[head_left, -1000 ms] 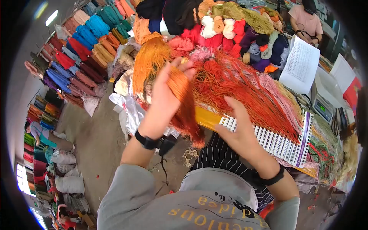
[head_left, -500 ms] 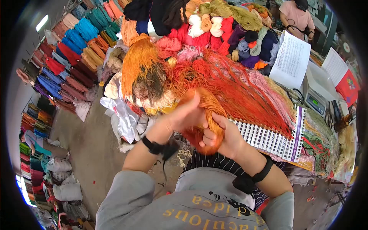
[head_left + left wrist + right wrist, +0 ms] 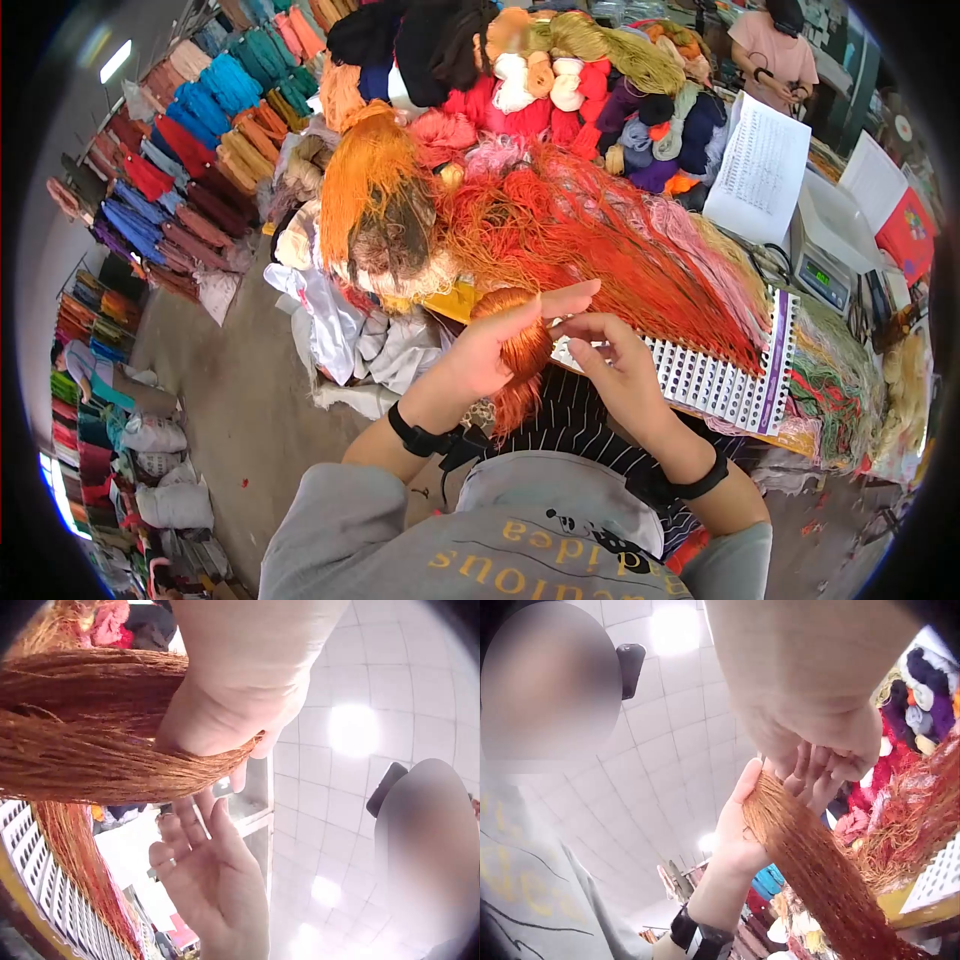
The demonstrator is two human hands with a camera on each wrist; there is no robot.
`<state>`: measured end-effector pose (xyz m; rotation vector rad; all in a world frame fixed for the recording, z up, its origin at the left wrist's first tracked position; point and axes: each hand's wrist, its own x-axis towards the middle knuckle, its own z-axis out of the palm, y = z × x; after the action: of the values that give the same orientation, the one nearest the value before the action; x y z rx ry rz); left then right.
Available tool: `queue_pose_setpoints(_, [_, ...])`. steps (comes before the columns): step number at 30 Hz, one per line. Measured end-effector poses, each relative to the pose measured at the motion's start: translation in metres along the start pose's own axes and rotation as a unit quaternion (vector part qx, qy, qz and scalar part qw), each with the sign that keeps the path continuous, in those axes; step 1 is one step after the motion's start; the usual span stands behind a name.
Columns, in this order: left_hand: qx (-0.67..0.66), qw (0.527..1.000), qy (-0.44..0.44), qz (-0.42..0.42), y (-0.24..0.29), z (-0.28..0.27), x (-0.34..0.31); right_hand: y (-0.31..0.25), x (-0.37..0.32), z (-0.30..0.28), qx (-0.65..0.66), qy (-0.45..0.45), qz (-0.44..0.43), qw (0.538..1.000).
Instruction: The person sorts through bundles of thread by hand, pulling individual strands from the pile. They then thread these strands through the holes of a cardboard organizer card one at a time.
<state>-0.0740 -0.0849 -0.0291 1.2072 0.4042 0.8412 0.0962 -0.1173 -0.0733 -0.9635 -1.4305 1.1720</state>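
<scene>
A rust-orange skein of yarn (image 3: 525, 345) hangs from my left hand (image 3: 480, 350) in the head view, its lower strands falling in front of striped cloth. In the right wrist view, the left thumb lies along the skein's folded top (image 3: 769, 799). The left fingers reach out past the yarn toward the other hand. My right hand (image 3: 625, 385) is close beside the skein, with loosely bent fingers and nothing in them. Its palm (image 3: 214, 881) shows bare below the yarn in the left wrist view.
Loose red-orange yarn (image 3: 610, 250) spreads across the table, ending at a perforated white rack (image 3: 710, 385). Orange yarn (image 3: 370, 180) drapes over a bundle at left. Coloured skeins (image 3: 540, 85) are heaped behind. A written sheet (image 3: 760, 170) and a scale (image 3: 825, 275) sit at right; another person (image 3: 775, 55) is beyond.
The skein came down from over the table toward my body. Half a second ago the right hand gripped its loop; now that hand is off it and the skein hangs from the left.
</scene>
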Motion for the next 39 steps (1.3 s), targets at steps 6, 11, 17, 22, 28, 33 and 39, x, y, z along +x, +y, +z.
queue_pose_setpoints(6, [-0.111, 0.991, -0.028, -0.063, -0.012, 0.011, 0.006, -0.004, -0.002, -0.002, -0.038, 0.004, -0.017, 0.999])
queue_pose_setpoints(11, [-0.236, 0.966, 0.038, -0.100, -0.017, 0.005, 0.007, -0.017, -0.007, -0.010, 0.101, 0.004, 0.042, 0.994])
queue_pose_setpoints(17, [-0.273, 0.953, 0.092, -0.096, -0.018, 0.002, 0.008, -0.016, -0.008, -0.017, 0.146, 0.000, 0.078, 0.986])
queue_pose_setpoints(22, [-0.223, 0.964, 0.121, -0.084, -0.020, -0.002, 0.007, -0.017, -0.008, -0.016, 0.166, 0.022, 0.093, 0.981])
queue_pose_setpoints(28, [-0.192, 0.969, 0.142, -0.063, -0.020, -0.006, 0.007, -0.015, -0.010, -0.019, 0.155, 0.006, 0.121, 0.980])
queue_pose_setpoints(33, [-0.170, 0.971, 0.156, -0.065, -0.019, -0.008, 0.006, -0.008, -0.009, -0.016, 0.150, 0.014, 0.122, 0.981])
queue_pose_setpoints(39, [-0.191, 0.965, 0.167, -0.070, -0.018, -0.009, 0.009, -0.005, -0.006, -0.013, 0.149, 0.012, 0.117, 0.982])
